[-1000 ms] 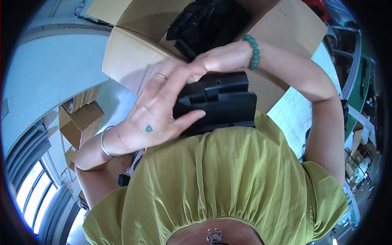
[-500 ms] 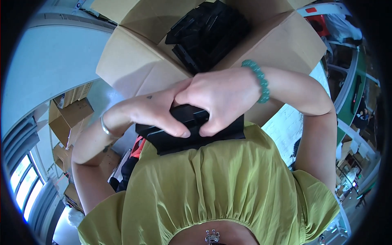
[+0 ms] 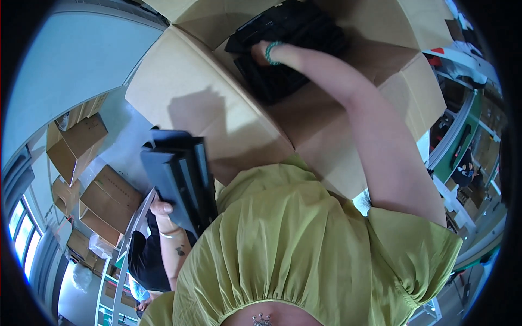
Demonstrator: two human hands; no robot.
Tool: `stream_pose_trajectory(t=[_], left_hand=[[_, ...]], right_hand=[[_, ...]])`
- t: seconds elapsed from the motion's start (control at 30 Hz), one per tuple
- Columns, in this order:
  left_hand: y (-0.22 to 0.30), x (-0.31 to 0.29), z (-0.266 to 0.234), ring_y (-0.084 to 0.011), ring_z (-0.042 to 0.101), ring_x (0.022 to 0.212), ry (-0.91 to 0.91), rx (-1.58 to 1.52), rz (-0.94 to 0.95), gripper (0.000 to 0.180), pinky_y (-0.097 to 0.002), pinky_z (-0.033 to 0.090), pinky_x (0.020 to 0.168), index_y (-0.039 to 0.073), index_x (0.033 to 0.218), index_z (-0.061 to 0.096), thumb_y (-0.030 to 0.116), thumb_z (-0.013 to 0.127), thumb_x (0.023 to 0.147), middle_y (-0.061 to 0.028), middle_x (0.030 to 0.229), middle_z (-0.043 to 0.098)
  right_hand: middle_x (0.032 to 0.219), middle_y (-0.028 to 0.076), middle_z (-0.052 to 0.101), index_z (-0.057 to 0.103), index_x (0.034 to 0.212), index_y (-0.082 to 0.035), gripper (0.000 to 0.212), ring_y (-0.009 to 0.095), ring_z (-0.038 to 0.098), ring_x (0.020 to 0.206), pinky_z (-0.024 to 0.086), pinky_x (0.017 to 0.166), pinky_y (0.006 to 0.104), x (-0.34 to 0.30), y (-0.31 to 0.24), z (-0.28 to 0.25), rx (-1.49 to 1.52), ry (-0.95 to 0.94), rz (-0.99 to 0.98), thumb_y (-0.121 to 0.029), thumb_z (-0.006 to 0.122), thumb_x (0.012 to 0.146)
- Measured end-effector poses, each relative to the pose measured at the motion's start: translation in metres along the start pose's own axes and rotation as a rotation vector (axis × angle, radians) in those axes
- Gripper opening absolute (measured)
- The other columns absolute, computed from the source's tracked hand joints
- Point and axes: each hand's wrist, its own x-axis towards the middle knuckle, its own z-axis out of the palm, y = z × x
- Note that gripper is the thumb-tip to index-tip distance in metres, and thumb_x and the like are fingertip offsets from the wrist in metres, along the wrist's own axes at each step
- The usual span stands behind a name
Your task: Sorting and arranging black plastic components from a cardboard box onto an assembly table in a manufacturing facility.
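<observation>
Several black plastic parts with long ridges are bunched upright at the left, outside the carton. My left hand is closed round their lower end, its thumb on the near side. Deep in the open cardboard box, my right hand touches a pile of black plastic parts. Its fingers are hidden among the dark pieces, so I cannot see whether they grip one. A green bead bracelet circles the right wrist.
Brown cartons stand on the floor at the left, near a white wall. A person in black is at the lower left. Shelves and a green-topped table are at the right. The box's flaps spread outward.
Both hands were together on black parts against my body. My left hand has carried black parts out to the left; my right hand has left them and reached into the box.
</observation>
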Motion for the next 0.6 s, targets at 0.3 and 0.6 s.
stream_pose_trajectory(t=[0.3, 0.6], left_hand=[[-0.001, 0.001, -0.002, -0.0295, 0.059, 0.093, 0.061, -0.131, 0.103, 0.071, -0.0365, 0.048, 0.085, -0.005, 0.118, 0.048, 0.011, 0.058, 0.051, -0.015, 0.109, 0.058], [-0.006, 0.002, 0.006, -0.0295, 0.059, 0.093, 0.1, -0.198, 0.271, 0.07, -0.0367, 0.049, 0.084, -0.004, 0.118, 0.049, 0.012, 0.057, 0.051, -0.0148, 0.108, 0.058]], right_hand=[[0.103, 0.026, 0.059, 0.053, 0.109, 0.001, 0.031, 0.038, 0.059, 0.097, 0.048, 0.083, 0.044, 0.009, -0.082, 0.021, 0.931, 0.26, 0.84, -0.012, 0.043, 0.082], [0.101, 0.025, 0.059, 0.041, 0.121, -0.001, 0.056, 0.039, 0.058, 0.094, 0.048, 0.083, 0.0431, 0.06, -0.063, 0.069, 1.042, 0.304, 0.789, -0.016, 0.062, 0.071]])
